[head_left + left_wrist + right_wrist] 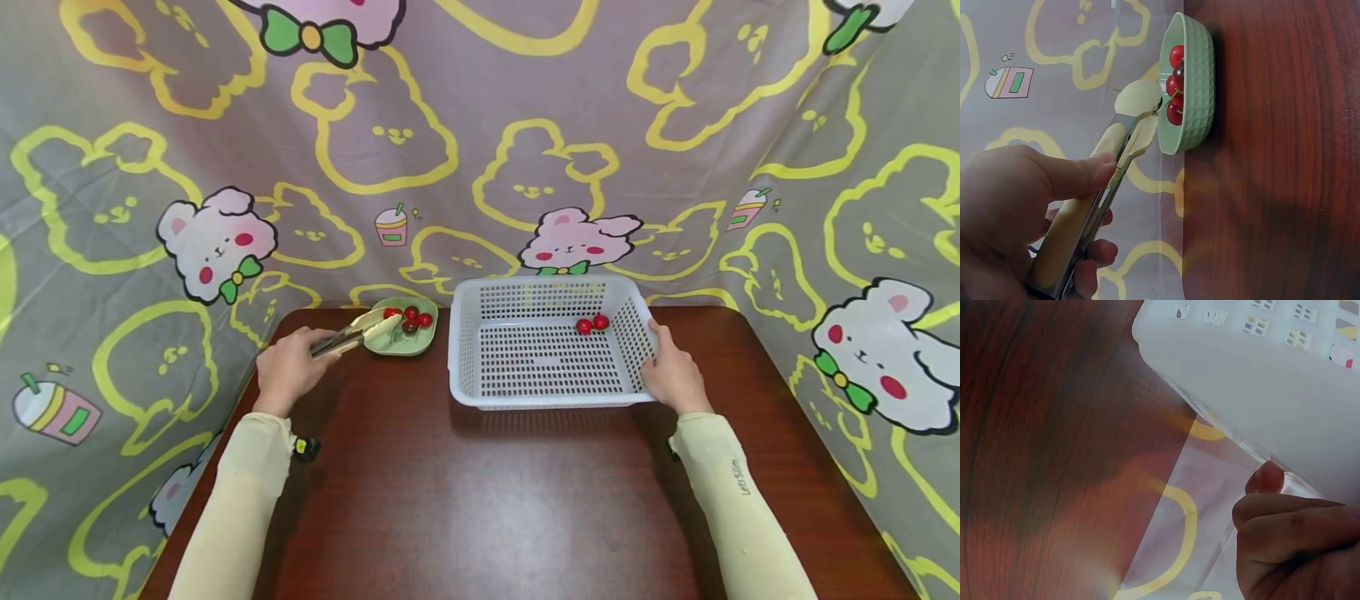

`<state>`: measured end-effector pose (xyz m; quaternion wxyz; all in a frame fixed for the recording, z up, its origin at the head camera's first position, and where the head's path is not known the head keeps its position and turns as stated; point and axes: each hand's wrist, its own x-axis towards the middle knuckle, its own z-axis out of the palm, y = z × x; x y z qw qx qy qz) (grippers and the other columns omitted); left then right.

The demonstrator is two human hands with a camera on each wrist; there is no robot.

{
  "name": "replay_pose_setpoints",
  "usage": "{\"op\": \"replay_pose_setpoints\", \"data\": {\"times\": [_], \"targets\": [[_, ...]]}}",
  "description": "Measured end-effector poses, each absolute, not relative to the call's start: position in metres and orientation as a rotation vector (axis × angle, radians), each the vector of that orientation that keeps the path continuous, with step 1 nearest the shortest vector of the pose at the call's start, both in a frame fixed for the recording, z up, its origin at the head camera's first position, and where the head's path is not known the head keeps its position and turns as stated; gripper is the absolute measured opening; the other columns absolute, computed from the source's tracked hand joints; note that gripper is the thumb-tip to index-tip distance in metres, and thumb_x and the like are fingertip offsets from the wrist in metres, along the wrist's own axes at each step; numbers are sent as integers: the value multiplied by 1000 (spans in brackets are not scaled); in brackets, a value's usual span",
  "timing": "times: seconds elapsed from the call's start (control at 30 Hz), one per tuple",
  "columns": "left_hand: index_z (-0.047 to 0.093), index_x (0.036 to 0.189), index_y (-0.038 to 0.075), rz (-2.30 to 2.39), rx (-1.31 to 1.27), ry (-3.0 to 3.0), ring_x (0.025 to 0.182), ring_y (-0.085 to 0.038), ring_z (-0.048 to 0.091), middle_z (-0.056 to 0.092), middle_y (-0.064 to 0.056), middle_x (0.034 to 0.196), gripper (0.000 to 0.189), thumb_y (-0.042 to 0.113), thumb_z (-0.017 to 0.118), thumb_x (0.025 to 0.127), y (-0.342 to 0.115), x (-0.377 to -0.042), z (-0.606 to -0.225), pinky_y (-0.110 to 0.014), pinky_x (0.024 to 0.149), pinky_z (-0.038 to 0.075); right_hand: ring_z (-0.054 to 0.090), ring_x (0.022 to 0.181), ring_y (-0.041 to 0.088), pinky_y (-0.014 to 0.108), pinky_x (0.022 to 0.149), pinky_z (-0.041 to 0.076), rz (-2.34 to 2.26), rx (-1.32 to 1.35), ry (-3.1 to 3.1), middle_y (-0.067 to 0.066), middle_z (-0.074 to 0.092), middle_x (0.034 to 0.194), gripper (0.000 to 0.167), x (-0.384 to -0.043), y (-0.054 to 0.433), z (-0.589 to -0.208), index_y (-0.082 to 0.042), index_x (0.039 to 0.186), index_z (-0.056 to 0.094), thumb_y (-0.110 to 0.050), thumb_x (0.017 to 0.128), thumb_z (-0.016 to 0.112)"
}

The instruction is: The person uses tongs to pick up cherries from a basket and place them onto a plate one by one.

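Observation:
My left hand [288, 371] holds a pair of tongs [1063, 244] with cream-coloured tips, thumb on one arm and fingers curled round the other. The tips reach over the rim of a light green bowl [1200, 94], close together; a thin stem shows beside them, and I cannot tell whether a cherry is between them. Several red and dark cherries [425, 320] lie in the bowl. On the right, my right hand [677, 371] grips the right side of a white perforated basket [555, 401]. Two red cherries [601, 322] sit in its back right corner.
The bowl and basket stand side by side toward the back of a dark brown wooden table [480, 500]. A grey patterned cloth [480, 150] with yellow outlines hangs behind the table and along both sides.

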<state>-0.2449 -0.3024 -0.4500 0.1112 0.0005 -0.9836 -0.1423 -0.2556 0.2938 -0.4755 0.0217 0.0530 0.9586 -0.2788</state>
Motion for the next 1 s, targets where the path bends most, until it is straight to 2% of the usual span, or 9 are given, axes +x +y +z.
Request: {"op": "replay_pose_setpoints", "data": {"times": [0.63,1.0], "targets": [[74,126,20,-377,32,-2965,82,-35,65,71,-13,107,41,33,81,88,-303,-254,-463,-47,61,43,59,79,36,38,62,40,-848,178,2979,35,61,117,70,-256,295,-477,-13,166,16,-13,101,43],[75,125,18,-363,18,-2953,80,-35,64,70,-12,101,42,31,83,86,-301,-252,-463,-51,63,45,58,80,37,40,64,41,-843,182,2991,37,60,119,71,-256,293,-477,-13,165,17,-12,100,44]]}}
